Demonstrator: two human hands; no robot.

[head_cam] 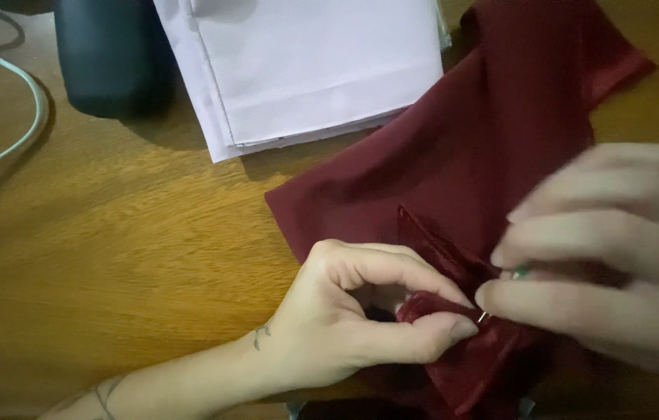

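Two hands meet over a dark red satin cloth (462,155) on the wooden table (127,257). The left hand (361,311) comes in from the lower left, wrist on the table, thumb and forefinger pinched shut on a folded edge of the cloth. The right hand (602,249), blurred, reaches in from the right with fingers closed on a green-headed pin (501,295); its shaft runs down-left into the fold. Folded white fabric (306,70) lies beyond.

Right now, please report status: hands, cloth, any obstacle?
Left hand pinching a fold of dark red cloth. Right hand at same fold, holding green-headed pin. White folded fabric behind, apart.
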